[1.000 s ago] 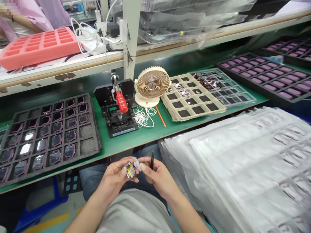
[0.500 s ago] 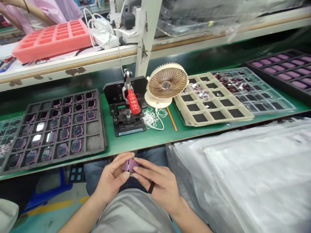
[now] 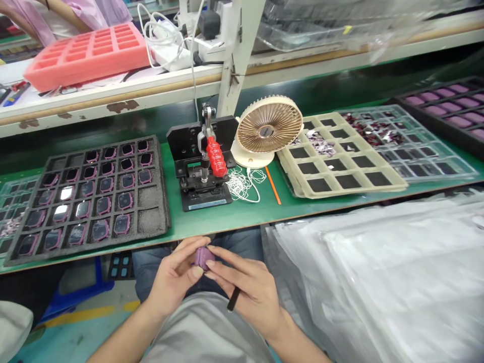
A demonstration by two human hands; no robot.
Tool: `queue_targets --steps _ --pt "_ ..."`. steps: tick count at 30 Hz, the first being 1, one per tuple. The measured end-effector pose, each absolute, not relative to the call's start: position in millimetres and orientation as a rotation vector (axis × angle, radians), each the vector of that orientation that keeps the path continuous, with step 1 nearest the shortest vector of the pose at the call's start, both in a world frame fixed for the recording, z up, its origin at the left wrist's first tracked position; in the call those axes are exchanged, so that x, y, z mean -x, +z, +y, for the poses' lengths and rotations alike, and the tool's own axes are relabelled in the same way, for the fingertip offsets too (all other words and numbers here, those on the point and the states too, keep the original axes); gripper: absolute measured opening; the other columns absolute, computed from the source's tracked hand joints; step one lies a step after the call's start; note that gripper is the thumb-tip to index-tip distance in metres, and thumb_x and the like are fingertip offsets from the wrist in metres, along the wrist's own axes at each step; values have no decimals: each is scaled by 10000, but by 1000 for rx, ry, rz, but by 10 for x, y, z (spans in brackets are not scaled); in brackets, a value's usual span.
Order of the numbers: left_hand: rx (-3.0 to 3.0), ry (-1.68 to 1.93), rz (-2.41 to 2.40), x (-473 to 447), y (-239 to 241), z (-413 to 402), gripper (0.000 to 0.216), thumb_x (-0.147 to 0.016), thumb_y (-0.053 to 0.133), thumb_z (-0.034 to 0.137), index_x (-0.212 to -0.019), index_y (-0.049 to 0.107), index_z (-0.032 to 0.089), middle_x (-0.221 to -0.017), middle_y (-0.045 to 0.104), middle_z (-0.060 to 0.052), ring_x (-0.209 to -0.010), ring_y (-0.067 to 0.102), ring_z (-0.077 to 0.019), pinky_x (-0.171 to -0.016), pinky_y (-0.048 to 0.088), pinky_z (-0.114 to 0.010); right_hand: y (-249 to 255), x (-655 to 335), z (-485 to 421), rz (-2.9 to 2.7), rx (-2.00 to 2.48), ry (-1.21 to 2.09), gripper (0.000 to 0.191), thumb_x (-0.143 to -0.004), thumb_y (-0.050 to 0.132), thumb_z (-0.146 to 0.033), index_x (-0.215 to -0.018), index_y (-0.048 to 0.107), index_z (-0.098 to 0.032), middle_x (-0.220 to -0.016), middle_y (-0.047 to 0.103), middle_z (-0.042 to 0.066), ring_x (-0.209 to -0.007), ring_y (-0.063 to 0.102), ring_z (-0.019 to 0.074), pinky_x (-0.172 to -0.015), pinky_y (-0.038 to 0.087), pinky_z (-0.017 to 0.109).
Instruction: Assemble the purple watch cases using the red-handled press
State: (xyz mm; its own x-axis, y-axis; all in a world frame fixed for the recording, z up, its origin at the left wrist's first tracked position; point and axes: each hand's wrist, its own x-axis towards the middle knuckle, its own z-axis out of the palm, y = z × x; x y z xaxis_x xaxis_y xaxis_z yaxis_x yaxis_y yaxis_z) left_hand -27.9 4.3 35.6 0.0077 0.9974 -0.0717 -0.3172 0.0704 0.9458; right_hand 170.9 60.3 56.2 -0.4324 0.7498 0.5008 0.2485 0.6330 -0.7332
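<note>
Over my lap, just below the bench edge, both hands hold a small purple watch case (image 3: 204,257). My left hand (image 3: 178,274) pinches its left side between thumb and fingers. From the right, the fingertips of my right hand (image 3: 247,285) press on its face and lower edge. A thin black strip-like tool (image 3: 234,298) sticks out between the fingers of my right hand; its other end is hidden. On the bench in front stands a black clamp fixture (image 3: 204,161) with a red handle (image 3: 216,157).
At left, a dark foam tray (image 3: 153,220) holds several purple-framed watch units. A small fan (image 3: 269,126), tangled white cable (image 3: 242,185) and orange stick (image 3: 273,185) sit right of the clamp. Beyond are a cream tray (image 3: 350,195) and clear tray (image 3: 449,151). Plastic sheeting (image 3: 393,272) covers the right side.
The dark gap along the purple case has closed up or turned out of sight. More of the black strip shows below my right fingers. The view has shifted slightly left.
</note>
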Motion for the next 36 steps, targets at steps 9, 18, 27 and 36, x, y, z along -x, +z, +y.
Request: queue_targets --steps 9,18,27,36 --pt "-915 1286 1075 298 478 60 448 -971 737 323 -1417 706 296 -1523 629 -136 -1397 594 -357 -1200 453 -519 330 -1636 443 -2127 769 602 526 -995 564 -88 -1477 624 -290 -1510 623 130 -1043 787 223 -704 599 309" --pt "-533 1523 1192 124 373 90 309 -888 837 375 -1161 828 230 -1071 829 -107 -986 775 -252 -935 608 -379 397 -1517 543 -1898 953 812 325 -971 737 -262 -1279 635 -240 -1147 742 107 -987 749 231 -778 587 322" --pt "-556 1526 1089 159 392 149 244 -740 957 329 -950 871 239 -891 834 -73 -829 779 -205 -817 622 -304 390 -1481 633 -2125 760 896 170 -1040 533 -250 -883 587 -214 -707 551 2 -599 486 145 -578 295 311" --pt "-831 1280 982 97 358 269 505 -829 892 384 -1308 777 272 -1353 749 -146 -1238 705 -313 -1036 572 -386 664 -1735 684 -1260 947 1977 577 -921 645 -740 -762 512 -202 -625 382 -68 -548 284 83 -527 221 248"
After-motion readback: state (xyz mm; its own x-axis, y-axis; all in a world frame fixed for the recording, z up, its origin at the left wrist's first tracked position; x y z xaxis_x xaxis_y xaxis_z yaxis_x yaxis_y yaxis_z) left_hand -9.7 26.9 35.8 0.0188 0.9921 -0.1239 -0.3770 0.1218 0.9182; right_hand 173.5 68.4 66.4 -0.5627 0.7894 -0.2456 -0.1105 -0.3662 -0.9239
